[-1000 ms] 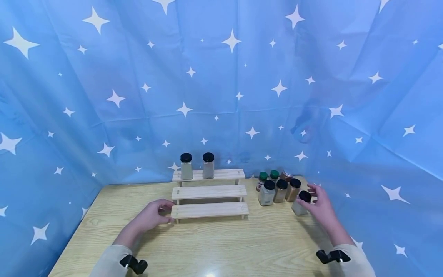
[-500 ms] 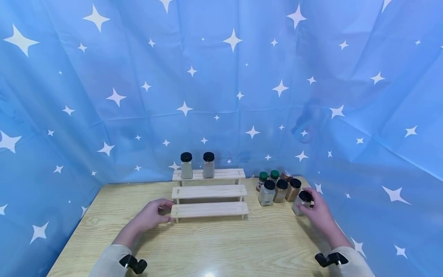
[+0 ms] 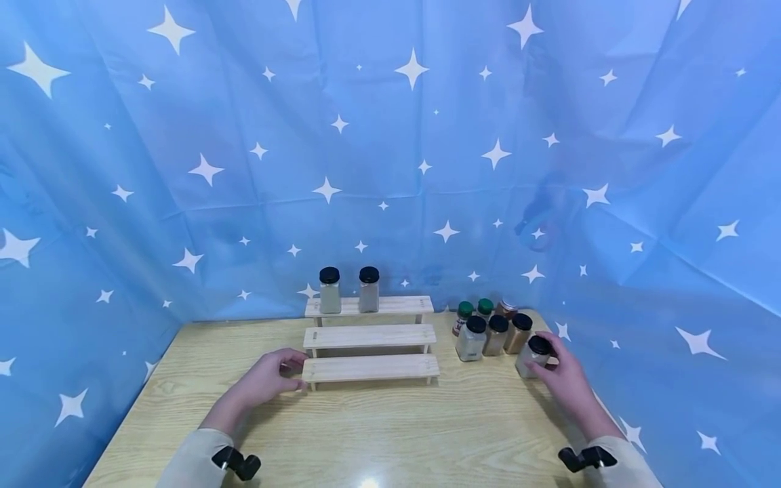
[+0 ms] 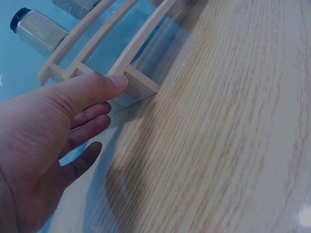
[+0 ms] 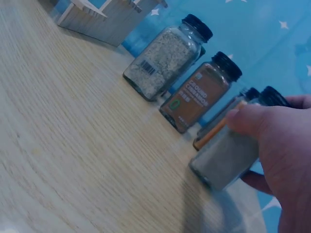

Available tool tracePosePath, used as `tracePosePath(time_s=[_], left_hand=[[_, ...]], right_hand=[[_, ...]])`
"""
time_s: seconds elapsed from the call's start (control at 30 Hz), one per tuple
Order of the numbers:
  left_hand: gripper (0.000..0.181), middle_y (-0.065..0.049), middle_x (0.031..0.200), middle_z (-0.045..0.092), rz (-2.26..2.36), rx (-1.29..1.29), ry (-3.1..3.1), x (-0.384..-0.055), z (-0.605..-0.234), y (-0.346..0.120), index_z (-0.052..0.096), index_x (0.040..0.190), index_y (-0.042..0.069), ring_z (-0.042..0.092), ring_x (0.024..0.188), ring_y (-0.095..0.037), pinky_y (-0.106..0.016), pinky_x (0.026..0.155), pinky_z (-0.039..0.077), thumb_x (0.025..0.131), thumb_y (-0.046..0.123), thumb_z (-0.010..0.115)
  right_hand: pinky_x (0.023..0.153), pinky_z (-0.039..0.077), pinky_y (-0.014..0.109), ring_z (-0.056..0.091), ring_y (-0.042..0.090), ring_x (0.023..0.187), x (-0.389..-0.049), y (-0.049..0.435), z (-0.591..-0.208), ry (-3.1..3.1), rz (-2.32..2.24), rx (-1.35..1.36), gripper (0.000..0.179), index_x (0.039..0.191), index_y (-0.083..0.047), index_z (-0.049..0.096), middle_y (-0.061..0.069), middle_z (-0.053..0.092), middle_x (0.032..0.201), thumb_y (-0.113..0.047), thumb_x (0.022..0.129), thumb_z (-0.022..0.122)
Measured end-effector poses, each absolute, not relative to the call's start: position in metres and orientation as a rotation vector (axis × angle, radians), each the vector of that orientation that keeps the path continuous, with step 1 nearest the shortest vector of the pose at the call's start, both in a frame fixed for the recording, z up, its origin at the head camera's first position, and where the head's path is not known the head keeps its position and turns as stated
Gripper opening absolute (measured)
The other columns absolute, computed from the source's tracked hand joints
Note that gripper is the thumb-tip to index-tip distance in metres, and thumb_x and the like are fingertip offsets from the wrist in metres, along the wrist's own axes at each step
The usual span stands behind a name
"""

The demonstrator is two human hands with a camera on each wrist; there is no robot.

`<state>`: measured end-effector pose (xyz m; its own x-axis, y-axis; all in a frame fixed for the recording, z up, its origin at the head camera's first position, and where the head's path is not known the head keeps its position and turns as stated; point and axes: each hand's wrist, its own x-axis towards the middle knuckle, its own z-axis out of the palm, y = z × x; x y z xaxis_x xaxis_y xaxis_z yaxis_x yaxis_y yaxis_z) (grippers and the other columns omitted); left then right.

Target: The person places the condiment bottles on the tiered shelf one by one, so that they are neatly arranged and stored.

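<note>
My left hand (image 3: 268, 379) is at the left end of a three-step wooden spice rack (image 3: 370, 369). In the left wrist view its thumb rests on the end of the front step, and the other fingers lie loosely beside the rack. My right hand (image 3: 567, 379) grips a glass spice jar (image 5: 226, 158) with a black lid and pale grey contents, thumb on the near side and fingers partly hidden behind. That jar stands at the right end of a group of jars, close beside an orange-brown one (image 3: 517, 335).
On the rack's top step stand two black-lidded jars (image 3: 330, 295). Right of the rack are a pale flaky-filled jar (image 3: 471, 341), a ground cinnamon jar (image 5: 197, 97), two green-lidded jars (image 3: 465, 312) and a reddish jar (image 3: 506, 309). A starry blue curtain (image 3: 390, 149) hangs behind the table.
My right hand has moved in slightly and closed its fingers and thumb around the jar at the group's right end. The left hand stays at the rack.
</note>
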<state>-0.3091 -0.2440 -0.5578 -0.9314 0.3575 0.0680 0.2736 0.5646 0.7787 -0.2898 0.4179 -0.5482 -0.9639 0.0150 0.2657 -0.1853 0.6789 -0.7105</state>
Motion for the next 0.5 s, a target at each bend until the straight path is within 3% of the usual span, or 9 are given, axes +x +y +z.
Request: tracePosePath(time_s=[0.1,0.27,0.5], left_hand=[[0.054,-0.003,0.124,0.075,1.314,0.549,2.687,-0.309,-0.558,-0.244,0.073,0.135,0.006,0.069,0.119,-0.030,-0.058,0.108,0.055,0.089,0.022,0.095],[0.053,-0.002,0.123,0.075,1.323,0.545,2.679,-0.309,-0.557,-0.244,0.073,0.135,0.006,0.069,0.118,-0.030,-0.058,0.107,0.055,0.089,0.022,0.095],[0.054,-0.002,0.124,0.075,1.326,0.522,2.673,-0.309,-0.557,-0.243,0.073,0.136,0.008,0.069,0.120,-0.029,-0.058,0.108,0.055,0.089,0.024,0.094]], right_hand=[[0.086,0.059,0.019,0.062,0.046,0.128,-0.289,0.416,-0.547,-2.616,1.141,0.133,0.075,0.168,-0.011,0.042,0.027,0.060,0.145,-0.023,0.105,0.080],[0.084,0.057,0.015,0.064,0.042,0.124,-0.291,0.408,-0.537,-2.570,1.100,0.160,0.076,0.168,-0.012,0.044,0.025,0.060,0.146,-0.026,0.104,0.082],[0.084,0.056,0.013,0.062,0.041,0.125,-0.295,0.391,-0.517,-2.498,1.011,0.253,0.070,0.161,-0.006,0.052,0.026,0.058,0.153,-0.015,0.100,0.085]])
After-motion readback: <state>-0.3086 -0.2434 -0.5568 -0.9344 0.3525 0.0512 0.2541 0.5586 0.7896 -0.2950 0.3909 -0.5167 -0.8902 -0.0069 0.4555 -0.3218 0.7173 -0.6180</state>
